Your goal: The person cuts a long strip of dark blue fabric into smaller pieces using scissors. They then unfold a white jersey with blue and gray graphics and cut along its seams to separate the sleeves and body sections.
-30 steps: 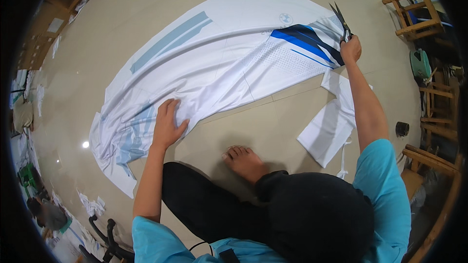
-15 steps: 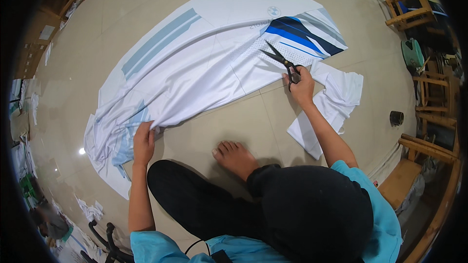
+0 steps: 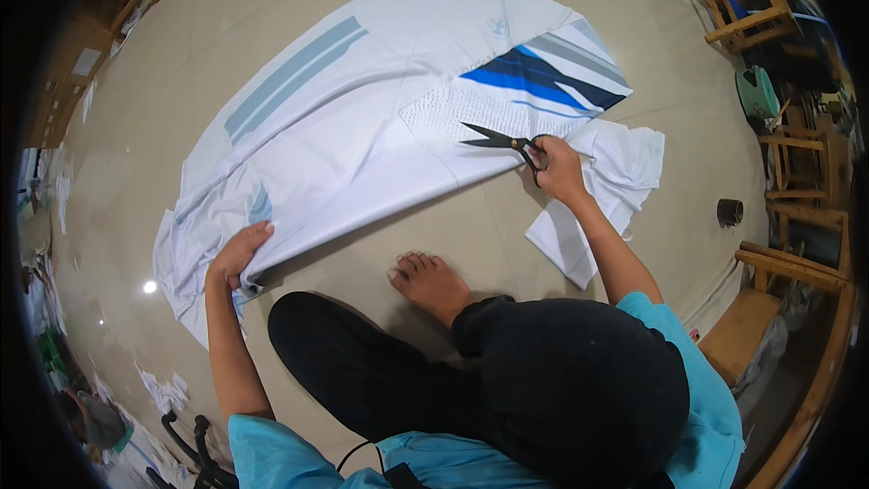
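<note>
A large white fabric (image 3: 362, 154) with grey-blue stripes and a blue-and-navy printed corner lies on the tiled floor, creased toward the left. My left hand (image 3: 241, 252) grips its near edge at the lower left, some fingers hidden under the cloth. In my right hand (image 3: 558, 168) are black scissors (image 3: 493, 140), their blades pointing left over the dotted print near the fabric's near edge. A smaller white cloth piece (image 3: 625, 163) lies rumpled beside and under my right arm. My bare foot (image 3: 427, 285) rests on the floor just below the large fabric.
Wooden stools (image 3: 738, 0) line the right, with a teal item (image 3: 757, 93) and a small dark cylinder (image 3: 729, 212). Cardboard (image 3: 77, 63) is at upper left. White scraps (image 3: 163, 389), a black chair base (image 3: 190, 439) and another person (image 3: 95, 421) are at lower left.
My right hand and scissors came down and left from the printed corner, the blades now pointing left. My left hand moved down-left and took the near edge, pulling the fabric's fold flatter.
</note>
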{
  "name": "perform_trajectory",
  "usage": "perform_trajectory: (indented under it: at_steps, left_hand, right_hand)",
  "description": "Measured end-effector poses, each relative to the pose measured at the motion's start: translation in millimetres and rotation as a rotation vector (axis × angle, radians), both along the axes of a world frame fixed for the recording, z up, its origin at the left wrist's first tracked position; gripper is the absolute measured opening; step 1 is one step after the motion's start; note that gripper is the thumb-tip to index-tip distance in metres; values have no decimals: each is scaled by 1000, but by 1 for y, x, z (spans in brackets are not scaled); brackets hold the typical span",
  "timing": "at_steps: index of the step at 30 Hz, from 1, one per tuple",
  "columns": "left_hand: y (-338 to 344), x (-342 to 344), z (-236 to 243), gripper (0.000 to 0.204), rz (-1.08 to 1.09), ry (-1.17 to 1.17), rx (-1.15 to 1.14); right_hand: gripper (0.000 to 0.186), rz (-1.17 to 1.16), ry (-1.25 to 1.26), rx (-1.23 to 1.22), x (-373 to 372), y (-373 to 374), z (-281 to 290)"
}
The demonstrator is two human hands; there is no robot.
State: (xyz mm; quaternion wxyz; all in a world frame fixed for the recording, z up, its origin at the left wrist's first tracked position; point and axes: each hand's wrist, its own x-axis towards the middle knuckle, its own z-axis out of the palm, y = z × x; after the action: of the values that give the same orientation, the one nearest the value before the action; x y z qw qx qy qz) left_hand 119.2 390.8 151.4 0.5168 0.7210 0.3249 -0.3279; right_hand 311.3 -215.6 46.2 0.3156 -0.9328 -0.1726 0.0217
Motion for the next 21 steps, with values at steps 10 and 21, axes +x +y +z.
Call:
perform_trajectory:
  at_steps: [10,21]
  left_hand:
    - [31,-24,-78,38,-259,-518,663]
    - [76,8,-153,79,-70,-422,1063]
  right_hand:
    - [35,-76,-78,4,9,-3,0]
    - [55,-275,-206,-230,241,-12,-10]
